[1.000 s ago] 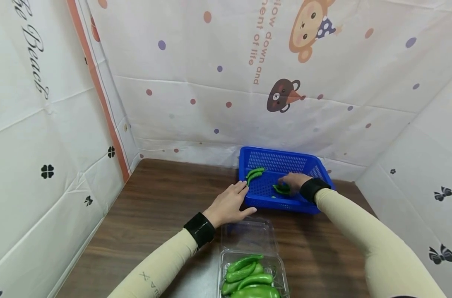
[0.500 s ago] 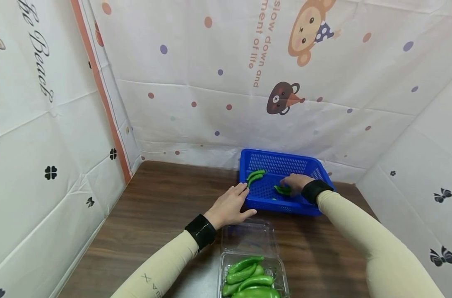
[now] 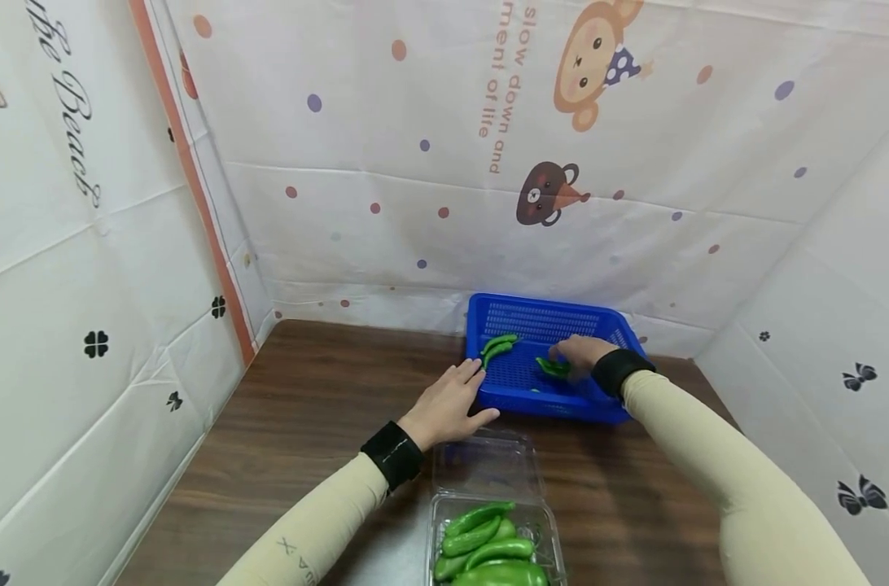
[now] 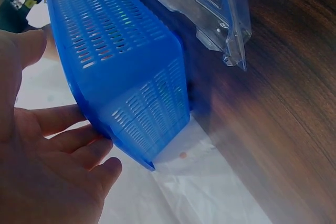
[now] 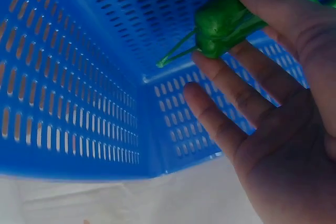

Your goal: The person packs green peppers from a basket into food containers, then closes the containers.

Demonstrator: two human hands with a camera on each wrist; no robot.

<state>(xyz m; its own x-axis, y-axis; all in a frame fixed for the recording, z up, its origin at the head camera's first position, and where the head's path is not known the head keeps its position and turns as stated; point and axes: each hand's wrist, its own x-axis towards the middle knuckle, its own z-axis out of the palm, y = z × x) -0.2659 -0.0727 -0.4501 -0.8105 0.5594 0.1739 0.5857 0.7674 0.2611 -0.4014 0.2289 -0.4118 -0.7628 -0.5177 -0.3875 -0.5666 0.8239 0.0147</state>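
Note:
A blue slotted basket (image 3: 521, 384) stands at the back of the brown table, with two green peppers (image 3: 499, 346) in its left part. My right hand (image 3: 578, 353) reaches inside it and pinches another green pepper (image 3: 551, 366). In the right wrist view the thumb lies over that pepper (image 5: 227, 18), and the fingers (image 5: 239, 80) are stretched under it, above the basket floor (image 5: 173, 103). My left hand (image 3: 448, 400) rests with straight fingers against the basket's front left corner (image 4: 131, 93). Its fingers (image 4: 63, 156) touch the wall there.
An open clear clamshell box (image 3: 554, 529) with several green peppers (image 3: 488, 541) sits at the near edge, its lid (image 3: 488, 464) lying flat toward the basket. The lid (image 4: 205, 9) also shows beside the basket. Printed white sheets wall the table on three sides.
Both hands keep their places at the basket. The right hand still holds the pepper. Only the head view has shifted slightly.

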